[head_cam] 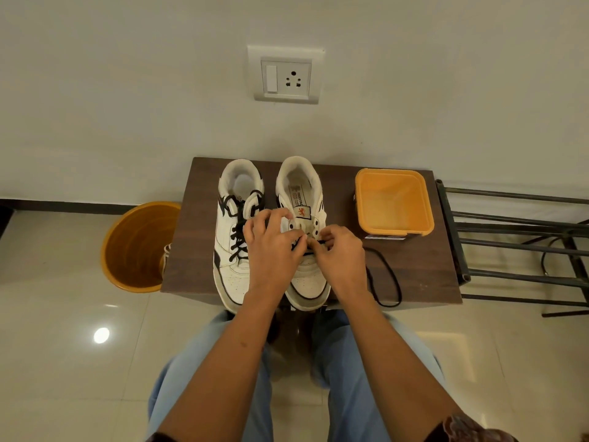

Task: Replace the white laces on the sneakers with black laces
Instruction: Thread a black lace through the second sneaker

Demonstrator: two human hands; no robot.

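Two white sneakers stand side by side on a small dark wooden table (pixel 427 269), toes toward me. The left sneaker (pixel 232 237) is laced with a black lace. The right sneaker (pixel 306 193) has bare upper eyelets and an upright tongue. My left hand (pixel 274 247) grips the right sneaker's eyelet flap over its lower lacing. My right hand (pixel 341 253) pinches the black lace (pixel 387 275) at the lower eyelets. The rest of that lace loops loose over the table to the right of my wrist.
An orange plastic box (pixel 395 202) sits open at the table's back right. An orange bucket (pixel 137 247) stands on the tiled floor to the left, a white lace hanging on its rim. A dark metal rack (pixel 516 247) is on the right. The wall is directly behind.
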